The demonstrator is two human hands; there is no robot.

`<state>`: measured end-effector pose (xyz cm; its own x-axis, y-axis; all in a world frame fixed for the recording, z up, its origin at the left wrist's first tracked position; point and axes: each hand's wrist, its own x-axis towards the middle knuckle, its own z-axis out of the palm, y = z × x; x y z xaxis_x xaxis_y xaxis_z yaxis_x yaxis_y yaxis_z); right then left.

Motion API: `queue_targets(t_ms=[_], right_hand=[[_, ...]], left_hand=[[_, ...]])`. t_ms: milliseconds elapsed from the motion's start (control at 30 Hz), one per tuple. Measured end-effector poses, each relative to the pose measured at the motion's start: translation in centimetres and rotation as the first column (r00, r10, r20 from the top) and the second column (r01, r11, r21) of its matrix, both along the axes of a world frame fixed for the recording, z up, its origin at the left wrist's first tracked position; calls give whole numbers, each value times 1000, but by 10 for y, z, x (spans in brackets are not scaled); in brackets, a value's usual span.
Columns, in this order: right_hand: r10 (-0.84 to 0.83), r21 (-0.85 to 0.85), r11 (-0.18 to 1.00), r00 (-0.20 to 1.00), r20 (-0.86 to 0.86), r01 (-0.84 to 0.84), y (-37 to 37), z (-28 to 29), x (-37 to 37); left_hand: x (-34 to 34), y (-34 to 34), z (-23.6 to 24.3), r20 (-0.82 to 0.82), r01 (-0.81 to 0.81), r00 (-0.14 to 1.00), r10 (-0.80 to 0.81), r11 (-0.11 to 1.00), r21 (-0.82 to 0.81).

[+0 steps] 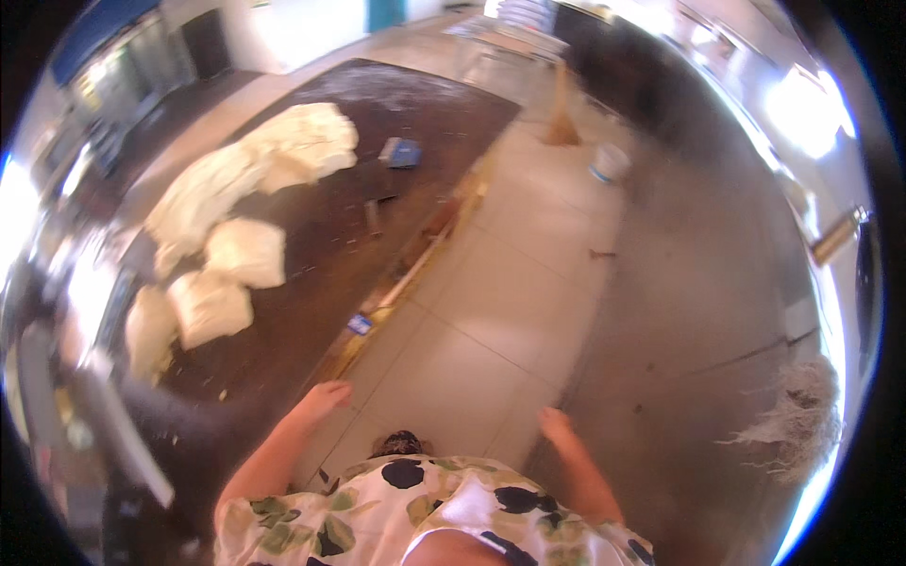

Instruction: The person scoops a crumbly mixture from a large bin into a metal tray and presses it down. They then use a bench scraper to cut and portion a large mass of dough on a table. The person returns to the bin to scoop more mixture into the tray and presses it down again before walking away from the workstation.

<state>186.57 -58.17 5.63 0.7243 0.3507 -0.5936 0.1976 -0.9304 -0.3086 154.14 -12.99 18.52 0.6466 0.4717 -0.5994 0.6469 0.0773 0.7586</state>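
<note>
My left hand (327, 399) hangs beside the near edge of a dark tabletop (311, 283), its fingers loosely curled, with nothing visible in them. Over the tiled floor to the right is my right hand (556, 423); its fingers are blurred, and I see no object with it. A long, pale mass of what looks like dough (212, 184) lies across the table. Closer to me are several thick dough pieces, among them a squarish block (246, 252) and another block (209, 307). Neither hand touches the dough.
A small blue and white box (404, 153) and a flat scraper-like tool (375, 215) lie on the table. A small blue item (359, 324) sits at its edge. Along the floor stand a broom (562, 123) and a white bucket (610, 163). A stringy mop head (800, 420) is far right.
</note>
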Motion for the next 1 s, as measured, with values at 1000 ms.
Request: queue_targets(t_ms=[1000], right_hand=[[-166, -84, 985, 971, -174, 153, -83, -60, 633]], left_hand=[[921, 118, 7, 8, 120, 990, -139, 882, 456]])
